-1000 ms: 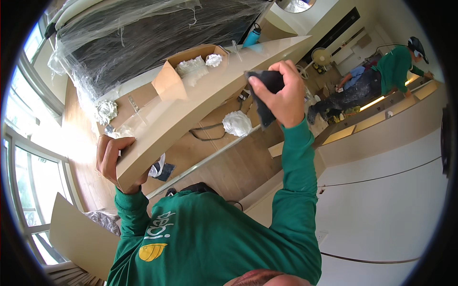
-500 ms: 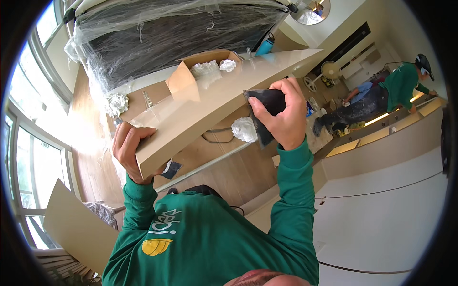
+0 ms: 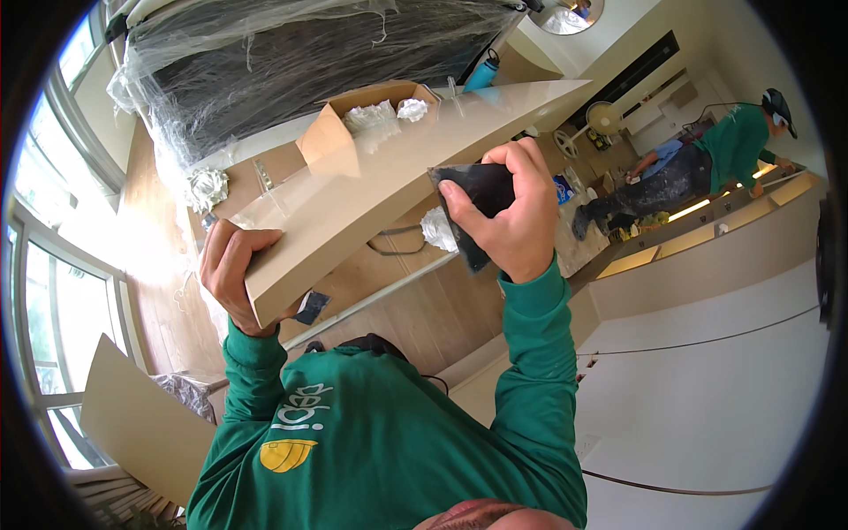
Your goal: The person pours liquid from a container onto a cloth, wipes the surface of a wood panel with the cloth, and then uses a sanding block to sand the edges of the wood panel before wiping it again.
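Note:
A long beige board (image 3: pixel 353 212) slants across the view, its near end at the left and its far end at the upper right. My left hand (image 3: pixel 237 269) is wrapped round the near end, fingers on the top face, thumb side partly hidden beneath. In my right hand (image 3: pixel 517 208) a dark sheet of sandpaper (image 3: pixel 473 190) is pinched between thumb and fingers. It lies beside the board's near edge; whether it touches the edge I cannot tell. Below the board, close to my left hand, is another dark sandpaper piece (image 3: pixel 313 306).
Behind the board stand an open cardboard box (image 3: pixel 327 141) with crumpled wrapping and a blue bottle (image 3: pixel 482 72). Plastic sheeting (image 3: pixel 291 79) covers a large dark thing. At the right, a co-worker (image 3: pixel 742 146) in green bends over a shelf, near a fan (image 3: pixel 603 117). A curved panel (image 3: pixel 141 424) stands lower left.
The view has shifted slightly, so most things sit a little further left. My right hand with the sandpaper has moved slightly left along the board's edge. My left hand keeps its hold.

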Demonstrator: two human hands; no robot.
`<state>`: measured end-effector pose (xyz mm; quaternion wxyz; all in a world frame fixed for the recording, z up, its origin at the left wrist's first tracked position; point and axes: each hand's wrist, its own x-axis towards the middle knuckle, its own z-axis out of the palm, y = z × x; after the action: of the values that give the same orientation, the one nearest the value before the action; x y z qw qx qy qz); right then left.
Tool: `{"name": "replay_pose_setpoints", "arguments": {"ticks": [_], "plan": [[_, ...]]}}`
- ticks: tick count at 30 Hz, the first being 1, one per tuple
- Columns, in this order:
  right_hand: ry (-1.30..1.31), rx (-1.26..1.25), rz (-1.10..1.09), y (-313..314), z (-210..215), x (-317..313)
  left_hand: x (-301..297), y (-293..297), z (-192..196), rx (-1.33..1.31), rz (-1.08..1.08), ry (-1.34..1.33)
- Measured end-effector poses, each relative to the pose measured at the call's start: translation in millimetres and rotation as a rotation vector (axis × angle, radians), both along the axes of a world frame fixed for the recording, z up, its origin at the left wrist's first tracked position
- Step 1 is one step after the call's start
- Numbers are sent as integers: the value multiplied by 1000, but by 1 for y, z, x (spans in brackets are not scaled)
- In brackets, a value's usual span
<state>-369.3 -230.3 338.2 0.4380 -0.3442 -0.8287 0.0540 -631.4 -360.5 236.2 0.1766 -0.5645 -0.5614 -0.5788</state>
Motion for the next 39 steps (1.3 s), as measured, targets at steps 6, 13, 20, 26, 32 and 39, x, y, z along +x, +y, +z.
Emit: {"name": "replay_pose_setpoints", "arguments": {"ticks": [6,13,20,26,32,39], "plan": [[-43,8,44,-7,2,-5,2,-1,0,-22,24,-29],[2,-29,-117,27,3,21,0,1,0,20,-16,5],[-24,29,-58,6,2,5,2,0,1,2,10,1],[-43,44,-36,2,5,2,2,2,0,21,9,-7],[-44,37,-66,11,5,8,-1,1,-1,19,-3,-1],[-21,-6,-84,7,9,4,-1,1,-1,18,-1,0]]}}
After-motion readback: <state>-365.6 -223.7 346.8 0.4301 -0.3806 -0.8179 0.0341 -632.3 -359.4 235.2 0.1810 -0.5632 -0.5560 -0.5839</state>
